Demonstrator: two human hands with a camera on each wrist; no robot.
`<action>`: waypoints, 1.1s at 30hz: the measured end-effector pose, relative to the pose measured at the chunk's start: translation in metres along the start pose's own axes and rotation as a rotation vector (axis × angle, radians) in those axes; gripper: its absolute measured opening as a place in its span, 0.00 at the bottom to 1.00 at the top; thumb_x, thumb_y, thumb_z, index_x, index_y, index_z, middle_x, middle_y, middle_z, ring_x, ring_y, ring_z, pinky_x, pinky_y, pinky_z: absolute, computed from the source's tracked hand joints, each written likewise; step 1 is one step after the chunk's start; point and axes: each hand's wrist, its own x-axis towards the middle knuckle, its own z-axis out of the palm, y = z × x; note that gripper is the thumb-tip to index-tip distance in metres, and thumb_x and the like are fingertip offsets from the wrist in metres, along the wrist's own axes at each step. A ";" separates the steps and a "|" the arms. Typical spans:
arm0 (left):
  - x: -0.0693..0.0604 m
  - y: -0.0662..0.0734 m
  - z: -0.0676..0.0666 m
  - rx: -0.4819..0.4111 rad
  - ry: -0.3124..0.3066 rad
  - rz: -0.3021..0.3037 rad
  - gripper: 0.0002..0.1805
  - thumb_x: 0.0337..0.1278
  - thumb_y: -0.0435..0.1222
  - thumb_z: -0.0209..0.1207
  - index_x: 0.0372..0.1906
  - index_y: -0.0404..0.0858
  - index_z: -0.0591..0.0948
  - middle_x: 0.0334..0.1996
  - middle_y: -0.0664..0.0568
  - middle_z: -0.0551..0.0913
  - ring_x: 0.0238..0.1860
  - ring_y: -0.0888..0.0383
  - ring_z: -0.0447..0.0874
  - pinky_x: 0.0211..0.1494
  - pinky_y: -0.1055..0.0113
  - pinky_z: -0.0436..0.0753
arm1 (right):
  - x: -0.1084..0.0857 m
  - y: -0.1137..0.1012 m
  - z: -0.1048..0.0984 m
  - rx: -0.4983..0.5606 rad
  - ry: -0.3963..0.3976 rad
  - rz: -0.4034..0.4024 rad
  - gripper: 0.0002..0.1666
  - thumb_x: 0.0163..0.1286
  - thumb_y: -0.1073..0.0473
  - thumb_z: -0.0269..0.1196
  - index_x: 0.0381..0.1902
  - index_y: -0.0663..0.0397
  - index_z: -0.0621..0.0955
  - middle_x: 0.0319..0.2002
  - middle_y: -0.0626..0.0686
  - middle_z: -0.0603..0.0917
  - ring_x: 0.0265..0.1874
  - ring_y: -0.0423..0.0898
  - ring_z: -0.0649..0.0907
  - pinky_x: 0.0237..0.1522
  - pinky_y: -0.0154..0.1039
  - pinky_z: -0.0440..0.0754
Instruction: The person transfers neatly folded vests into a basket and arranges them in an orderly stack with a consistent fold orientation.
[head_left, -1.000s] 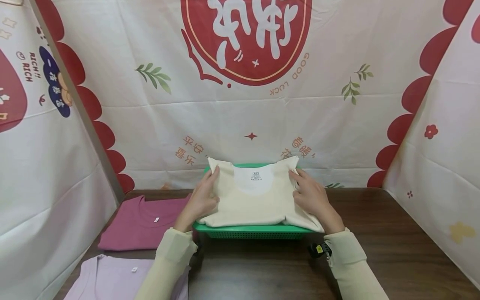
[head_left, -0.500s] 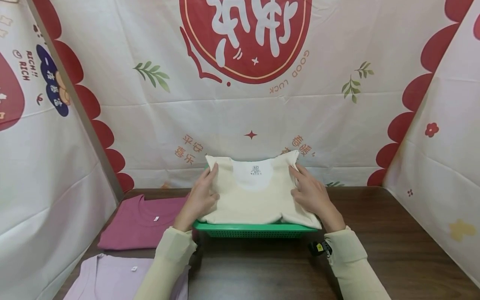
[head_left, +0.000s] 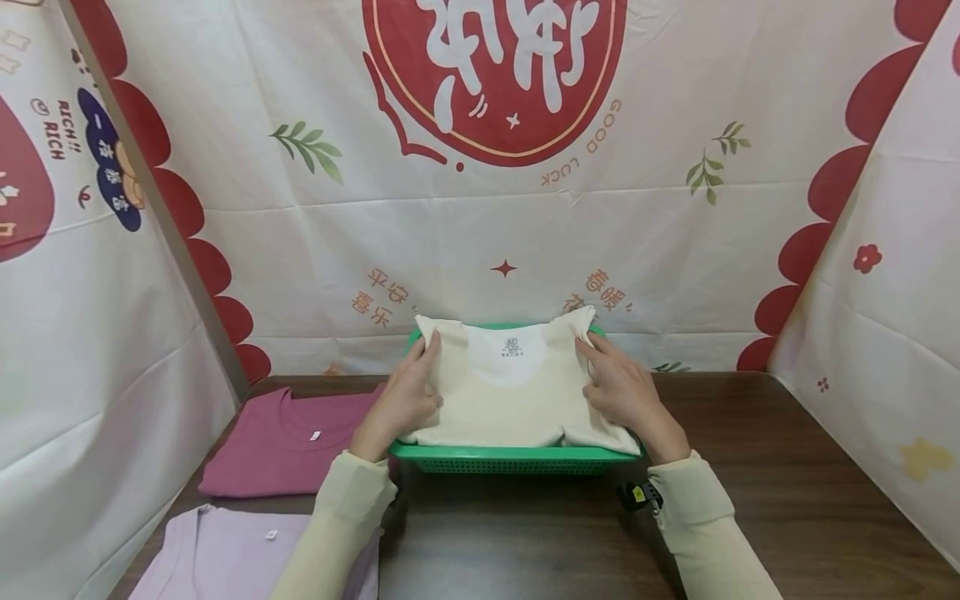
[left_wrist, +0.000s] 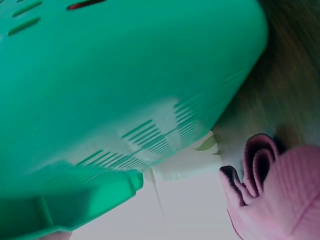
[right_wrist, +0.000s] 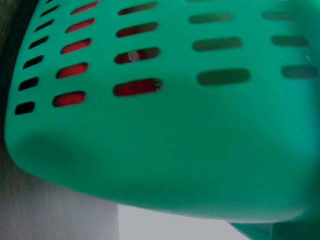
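Two "RICH" prints stand on the white patterned cloth side wall (head_left: 97, 333) at far left. Next lies a folded lilac shirt (head_left: 232, 558), cut off below and partly behind a pale yellow sleeve (head_left: 326, 529); its white neck tag (head_left: 272, 535) is too small to read. Just beyond is a folded deep-pink shirt (head_left: 262, 454), its label (head_left: 315, 435) likewise illegible. The left hand (head_left: 405, 400) has thumb and fingers clamped on one side of a folded cream shirt (head_left: 491, 412), which rests in a slotted green plastic basket (head_left: 517, 453); the dark neck print is blurred. Through the slots in the right wrist view shows something red (right_wrist: 70, 99), unidentifiable. Inverted "GOOD LUCK" curves across the white cloth backdrop (head_left: 465, 242). The right hand (head_left: 626, 396) clamps the cream shirt's other side; both hands' outer fingers are mostly hidden. Beside its cuff sits a black strap (head_left: 637, 497), yellow-patched, above the dark wooden table (head_left: 787, 492).
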 end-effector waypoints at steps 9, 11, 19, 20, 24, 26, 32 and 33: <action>-0.002 0.002 0.004 0.073 -0.003 0.000 0.52 0.50 0.19 0.60 0.82 0.32 0.52 0.80 0.33 0.56 0.72 0.39 0.69 0.69 0.46 0.77 | -0.002 -0.003 0.005 -0.049 -0.002 -0.011 0.43 0.65 0.70 0.57 0.79 0.54 0.65 0.81 0.61 0.60 0.12 0.42 0.58 0.16 0.36 0.56; -0.003 0.002 0.005 0.079 0.004 0.006 0.50 0.51 0.18 0.58 0.82 0.31 0.53 0.78 0.31 0.59 0.67 0.40 0.73 0.65 0.48 0.79 | -0.003 -0.003 0.005 -0.054 0.003 -0.012 0.43 0.65 0.70 0.56 0.79 0.54 0.66 0.81 0.62 0.60 0.12 0.42 0.58 0.16 0.36 0.55; -0.003 0.001 0.005 0.084 0.021 0.030 0.45 0.52 0.17 0.54 0.80 0.34 0.60 0.72 0.33 0.66 0.59 0.43 0.77 0.57 0.52 0.81 | -0.004 -0.005 0.004 -0.076 0.032 -0.021 0.42 0.64 0.71 0.55 0.78 0.54 0.68 0.80 0.64 0.62 0.12 0.42 0.56 0.16 0.36 0.54; -0.002 0.001 0.005 0.085 0.023 0.031 0.45 0.52 0.17 0.54 0.80 0.34 0.62 0.71 0.33 0.67 0.59 0.43 0.77 0.57 0.52 0.81 | -0.004 -0.004 0.004 -0.074 0.035 -0.022 0.42 0.64 0.71 0.54 0.78 0.54 0.68 0.79 0.64 0.62 0.12 0.42 0.56 0.16 0.36 0.54; -0.002 0.001 0.005 0.098 0.029 0.030 0.40 0.52 0.18 0.55 0.75 0.35 0.69 0.68 0.36 0.71 0.55 0.44 0.78 0.55 0.53 0.80 | -0.004 -0.004 0.004 -0.069 0.040 -0.023 0.42 0.64 0.72 0.54 0.78 0.55 0.68 0.79 0.65 0.63 0.12 0.42 0.55 0.16 0.37 0.53; -0.002 0.002 0.005 0.111 0.032 0.031 0.37 0.52 0.19 0.56 0.72 0.35 0.72 0.66 0.37 0.72 0.53 0.45 0.78 0.54 0.54 0.80 | -0.004 -0.003 0.005 -0.070 0.041 -0.027 0.42 0.64 0.71 0.54 0.78 0.55 0.68 0.79 0.65 0.64 0.12 0.42 0.55 0.16 0.36 0.54; -0.002 0.003 0.005 0.131 0.032 0.041 0.30 0.53 0.19 0.58 0.64 0.35 0.78 0.58 0.41 0.76 0.48 0.49 0.77 0.51 0.55 0.80 | -0.004 -0.003 0.006 -0.076 0.040 -0.021 0.41 0.65 0.69 0.56 0.78 0.54 0.68 0.72 0.69 0.69 0.13 0.43 0.58 0.16 0.36 0.55; -0.002 0.003 0.005 0.131 0.030 0.040 0.29 0.53 0.20 0.58 0.63 0.35 0.78 0.57 0.42 0.77 0.46 0.50 0.76 0.50 0.56 0.80 | -0.004 -0.003 0.006 -0.077 0.042 -0.020 0.40 0.66 0.69 0.57 0.78 0.54 0.68 0.70 0.69 0.71 0.13 0.44 0.59 0.16 0.37 0.56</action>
